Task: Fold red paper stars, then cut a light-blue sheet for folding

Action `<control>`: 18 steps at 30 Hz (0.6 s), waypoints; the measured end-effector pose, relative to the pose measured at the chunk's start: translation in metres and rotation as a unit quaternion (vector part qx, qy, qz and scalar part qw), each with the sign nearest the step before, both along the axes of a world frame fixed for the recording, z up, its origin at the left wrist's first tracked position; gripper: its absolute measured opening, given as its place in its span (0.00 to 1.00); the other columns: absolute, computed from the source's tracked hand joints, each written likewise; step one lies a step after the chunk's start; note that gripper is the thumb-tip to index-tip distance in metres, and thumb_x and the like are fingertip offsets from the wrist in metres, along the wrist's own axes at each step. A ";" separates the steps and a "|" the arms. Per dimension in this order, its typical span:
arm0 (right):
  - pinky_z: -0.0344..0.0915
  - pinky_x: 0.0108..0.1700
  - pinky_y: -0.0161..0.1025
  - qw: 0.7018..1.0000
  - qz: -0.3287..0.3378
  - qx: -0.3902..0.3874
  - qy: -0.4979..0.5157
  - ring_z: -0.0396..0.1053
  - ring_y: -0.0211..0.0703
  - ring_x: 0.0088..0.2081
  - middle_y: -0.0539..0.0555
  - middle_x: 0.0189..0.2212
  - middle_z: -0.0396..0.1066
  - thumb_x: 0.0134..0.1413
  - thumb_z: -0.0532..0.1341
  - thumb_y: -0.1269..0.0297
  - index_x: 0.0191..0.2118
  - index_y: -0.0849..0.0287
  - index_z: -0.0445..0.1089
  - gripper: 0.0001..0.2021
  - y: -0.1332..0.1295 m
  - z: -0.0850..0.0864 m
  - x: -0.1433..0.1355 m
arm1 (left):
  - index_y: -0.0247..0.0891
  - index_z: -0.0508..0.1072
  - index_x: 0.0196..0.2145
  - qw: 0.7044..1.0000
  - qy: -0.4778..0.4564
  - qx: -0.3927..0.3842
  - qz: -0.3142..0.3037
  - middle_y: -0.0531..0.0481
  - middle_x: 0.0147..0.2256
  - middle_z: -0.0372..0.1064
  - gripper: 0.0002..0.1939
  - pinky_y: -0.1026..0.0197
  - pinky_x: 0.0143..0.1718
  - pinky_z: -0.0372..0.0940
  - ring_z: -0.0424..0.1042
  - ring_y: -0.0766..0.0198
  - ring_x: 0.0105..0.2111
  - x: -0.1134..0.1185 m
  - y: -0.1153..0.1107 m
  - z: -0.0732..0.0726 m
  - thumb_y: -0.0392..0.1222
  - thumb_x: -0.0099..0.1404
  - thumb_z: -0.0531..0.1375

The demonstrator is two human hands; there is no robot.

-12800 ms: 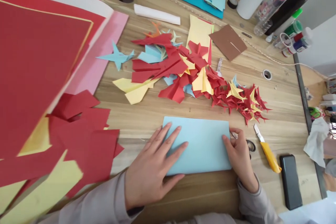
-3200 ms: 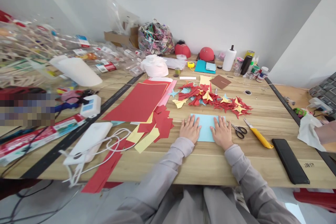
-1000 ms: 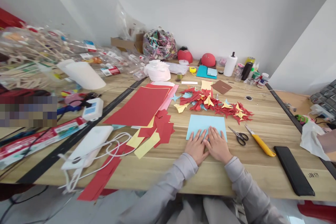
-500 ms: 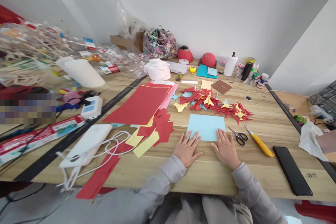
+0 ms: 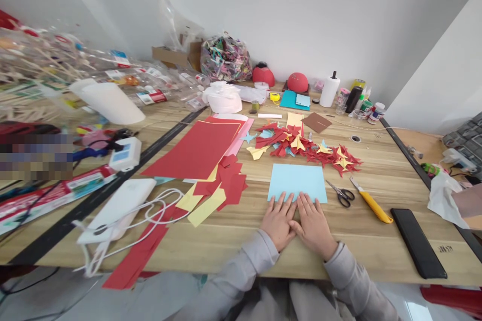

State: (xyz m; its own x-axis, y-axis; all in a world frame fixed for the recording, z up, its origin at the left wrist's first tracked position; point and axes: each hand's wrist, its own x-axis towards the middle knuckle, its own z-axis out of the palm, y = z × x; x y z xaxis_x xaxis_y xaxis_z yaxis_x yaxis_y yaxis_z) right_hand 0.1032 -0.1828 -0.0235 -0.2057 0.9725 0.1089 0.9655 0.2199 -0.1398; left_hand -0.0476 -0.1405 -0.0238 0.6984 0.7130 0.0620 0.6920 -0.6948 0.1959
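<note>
A light blue sheet of paper (image 5: 297, 180) lies flat on the wooden table. My left hand (image 5: 279, 220) rests flat at the near edge of the sheet, fingertips on the paper. Beside it, my right hand (image 5: 313, 221) lies flat too, its fingertips on the same near edge. The two thumbs meet below the paper. Both hands have their fingers stretched out and hold nothing. To the right of the sheet are black-handled scissors (image 5: 344, 195) and a yellow utility knife (image 5: 372, 206). Beyond it lies a pile of folded red, yellow and blue paper pieces (image 5: 301, 143).
Red sheets (image 5: 196, 148) and small red and yellow cut pieces (image 5: 229, 183) lie to the left, near a white power bank (image 5: 120, 210) with a cable. A black phone (image 5: 417, 243) lies at the right. Bottles and jars (image 5: 357, 100) stand at the back.
My right hand has slid left and toward me along the sheet's near edge, and my left hand has shifted slightly right. The hands now touch at the thumbs.
</note>
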 end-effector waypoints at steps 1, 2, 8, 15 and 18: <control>0.43 0.64 0.53 1.000 0.001 0.003 0.001 0.44 0.53 0.66 0.61 0.65 0.46 0.63 0.43 0.48 0.64 0.69 0.51 0.33 0.000 0.000 0.001 | 0.34 0.53 0.64 1.000 0.000 0.000 0.002 0.44 0.66 0.44 0.34 0.39 0.62 0.39 0.41 0.44 0.65 -0.001 0.000 -0.001 0.46 0.61 0.51; 0.43 0.64 0.53 1.000 0.001 0.007 0.002 0.44 0.53 0.66 0.61 0.65 0.47 0.63 0.43 0.48 0.64 0.69 0.51 0.33 -0.001 0.000 0.001 | 0.34 0.53 0.63 1.000 -0.002 0.001 0.002 0.44 0.66 0.44 0.34 0.39 0.62 0.39 0.41 0.45 0.65 -0.001 0.001 -0.001 0.47 0.61 0.51; 0.46 0.63 0.55 1.000 -0.004 0.012 0.004 0.48 0.54 0.65 0.61 0.64 0.51 0.62 0.45 0.47 0.61 0.65 0.57 0.31 0.000 0.002 0.002 | 0.33 0.53 0.63 1.000 -0.008 0.013 0.000 0.44 0.65 0.45 0.35 0.40 0.62 0.39 0.42 0.45 0.65 -0.002 0.002 -0.005 0.52 0.62 0.50; 0.52 0.59 0.55 0.999 0.003 0.033 0.003 0.56 0.52 0.62 0.60 0.62 0.57 0.62 0.47 0.48 0.58 0.59 0.62 0.27 0.003 0.006 0.010 | 0.35 0.60 0.60 0.999 -0.029 0.035 0.004 0.42 0.63 0.52 0.32 0.41 0.61 0.43 0.48 0.46 0.63 -0.002 0.002 0.001 0.57 0.65 0.47; 0.52 0.59 0.55 0.999 0.003 0.043 0.004 0.57 0.51 0.61 0.60 0.60 0.59 0.63 0.48 0.50 0.57 0.60 0.63 0.24 0.001 0.006 0.015 | 0.35 0.62 0.59 0.998 -0.037 0.044 0.013 0.42 0.62 0.55 0.31 0.41 0.61 0.44 0.52 0.48 0.62 -0.007 0.004 0.003 0.57 0.66 0.46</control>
State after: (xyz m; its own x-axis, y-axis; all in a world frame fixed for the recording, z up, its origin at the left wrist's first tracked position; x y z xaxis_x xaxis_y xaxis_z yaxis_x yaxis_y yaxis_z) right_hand 0.1183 -0.1823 -0.0176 -0.2095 0.9586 0.1928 0.9631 0.2363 -0.1286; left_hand -0.0542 -0.1361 -0.0206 0.6714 0.7199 0.1759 0.6956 -0.6940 0.1856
